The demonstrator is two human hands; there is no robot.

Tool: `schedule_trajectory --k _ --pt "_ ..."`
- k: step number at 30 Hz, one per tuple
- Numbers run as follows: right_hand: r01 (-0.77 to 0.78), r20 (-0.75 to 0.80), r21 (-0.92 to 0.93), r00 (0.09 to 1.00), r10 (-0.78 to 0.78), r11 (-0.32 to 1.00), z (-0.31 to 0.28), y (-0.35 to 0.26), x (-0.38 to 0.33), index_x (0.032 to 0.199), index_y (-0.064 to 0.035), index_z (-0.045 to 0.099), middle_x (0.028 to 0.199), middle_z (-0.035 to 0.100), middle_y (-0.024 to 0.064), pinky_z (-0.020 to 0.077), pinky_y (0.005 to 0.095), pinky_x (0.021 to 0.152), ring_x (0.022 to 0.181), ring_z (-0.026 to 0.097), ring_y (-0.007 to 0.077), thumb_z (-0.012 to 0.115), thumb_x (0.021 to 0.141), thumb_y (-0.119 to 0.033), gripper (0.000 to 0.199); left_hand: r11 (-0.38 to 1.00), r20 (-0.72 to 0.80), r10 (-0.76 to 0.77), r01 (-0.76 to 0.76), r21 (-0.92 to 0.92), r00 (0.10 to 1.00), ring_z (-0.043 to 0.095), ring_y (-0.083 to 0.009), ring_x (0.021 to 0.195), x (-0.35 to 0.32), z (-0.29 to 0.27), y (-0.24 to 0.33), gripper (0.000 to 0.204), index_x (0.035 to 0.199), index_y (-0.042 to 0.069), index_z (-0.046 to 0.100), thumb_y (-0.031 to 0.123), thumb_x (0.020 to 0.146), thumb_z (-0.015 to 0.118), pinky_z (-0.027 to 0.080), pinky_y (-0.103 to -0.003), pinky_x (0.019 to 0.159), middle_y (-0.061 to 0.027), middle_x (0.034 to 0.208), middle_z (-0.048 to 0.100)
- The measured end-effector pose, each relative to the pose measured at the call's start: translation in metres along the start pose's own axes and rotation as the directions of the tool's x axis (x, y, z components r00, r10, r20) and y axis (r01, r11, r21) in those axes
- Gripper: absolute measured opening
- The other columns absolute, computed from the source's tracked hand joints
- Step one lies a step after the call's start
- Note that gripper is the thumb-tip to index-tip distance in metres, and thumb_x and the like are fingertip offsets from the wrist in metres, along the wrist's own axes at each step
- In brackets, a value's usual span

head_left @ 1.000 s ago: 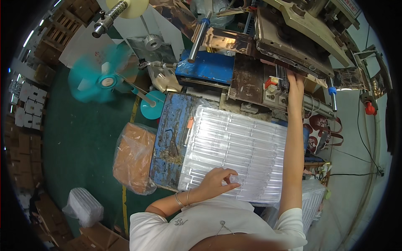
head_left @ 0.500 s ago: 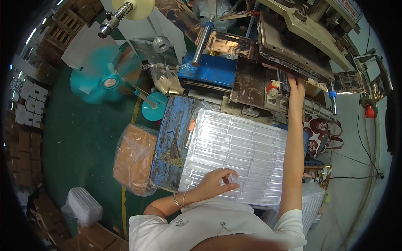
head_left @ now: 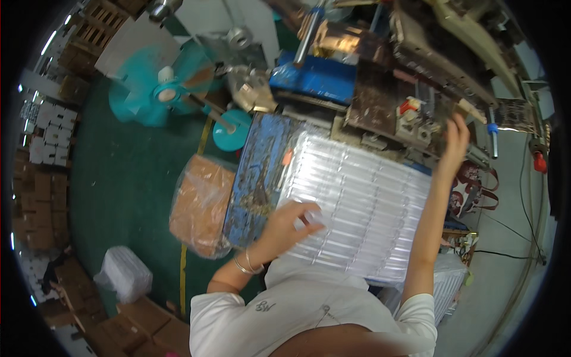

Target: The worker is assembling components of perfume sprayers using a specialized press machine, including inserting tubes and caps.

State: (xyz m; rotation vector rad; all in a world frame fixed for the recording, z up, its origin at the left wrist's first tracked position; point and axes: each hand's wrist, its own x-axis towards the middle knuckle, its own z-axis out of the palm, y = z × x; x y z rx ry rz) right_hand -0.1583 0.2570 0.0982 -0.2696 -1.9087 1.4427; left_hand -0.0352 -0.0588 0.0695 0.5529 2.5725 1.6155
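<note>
My left hand (head_left: 290, 227) is over the near left part of a tray of clear plastic pieces (head_left: 363, 196), which lie in rows. Thumb and forefinger curl together round a small clear plastic piece (head_left: 310, 220), blurred by motion. At the right end of the press bed, my right hand (head_left: 455, 143) is raised beside a small metal fixture (head_left: 413, 122) with a red part. Its fingers are stretched out and slightly blurred, and I see nothing held in them. The heated-looking press head (head_left: 443, 50) hangs above the fixture, with coppery foil (head_left: 345, 38) running in from the left.
A scratched blue metal surface (head_left: 253, 184) borders the tray on the left. Beyond it are a plastic-wrapped brown carton (head_left: 202, 208) and a turquoise fan (head_left: 166, 94). A blue box (head_left: 315, 80) sits behind the tray. Cartons (head_left: 140, 327) stand at lower left.
My right hand has come out from under the press head, moving right and toward me. My left hand has shifted left over the tray, still pinching the clear piece. The whole view has shifted.
</note>
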Motion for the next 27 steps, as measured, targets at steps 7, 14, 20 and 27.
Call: schedule_trajectory --k 7,14,20,27 --pt "0.514 0.681 -0.219 0.689 -0.247 0.83 -0.026 -0.019 -0.169 0.088 -0.0072 0.061 0.078 0.055 0.006 0.0362 0.0345 0.064 0.069 0.049 0.0224 0.066 0.065 -0.015 0.025 0.721 0.31 0.245 -0.386 0.575 0.919 0.048 -0.0162 0.07 0.004 0.006 -0.021 0.032 0.087 0.008 0.055 0.024 0.063 0.067 0.035 -0.03 0.062 -0.0015 0.071 0.05" --pt "0.542 0.852 -0.196 0.507 -0.133 0.817 0.008 -0.032 -0.252 0.096 -0.0089 0.057 0.081 0.049 0.0024 0.0312 0.0321 0.061 0.073 0.045 0.0186 0.069 0.065 -0.027 0.038 0.686 0.311 0.196 -0.357 0.634 0.93 0.049 -0.0179 0.072 -0.006 0.02 -0.039 0.041 0.101 0.009 0.054 0.022 0.064 0.066 0.036 -0.03 0.062 -0.003 0.074 0.049" --pt "0.617 0.929 -0.171 0.36 -0.083 0.768 0.025 -0.033 -0.249 0.087 -0.0058 0.058 0.081 0.052 0.0065 0.0374 0.0338 0.064 0.078 0.05 0.0204 0.065 0.069 -0.026 0.027 0.891 -0.063 0.149 -0.107 0.44 0.987 0.052 -0.0202 0.066 -0.008 -0.021 -0.023 0.04 0.107 0.005 0.054 0.011 0.069 0.066 0.042 -0.032 0.06 -0.006 0.073 0.053" --pt "-0.51 0.852 -0.195 0.336 0.402 0.838 -0.01 -0.001 -0.16 0.096 -0.0141 0.058 0.1 0.06 0.0047 0.0451 0.0375 0.081 0.089 0.057 0.0226 0.062 0.078 -0.025 0.022 0.998 -0.288 0.009 0.009 0.061 0.958 0.053 -0.0132 0.067 0.011 -0.007 -0.02 0.035 0.11 0.002 0.053 0.005 0.077 0.061 0.044 -0.025 0.064 -0.0072 0.078 0.059"
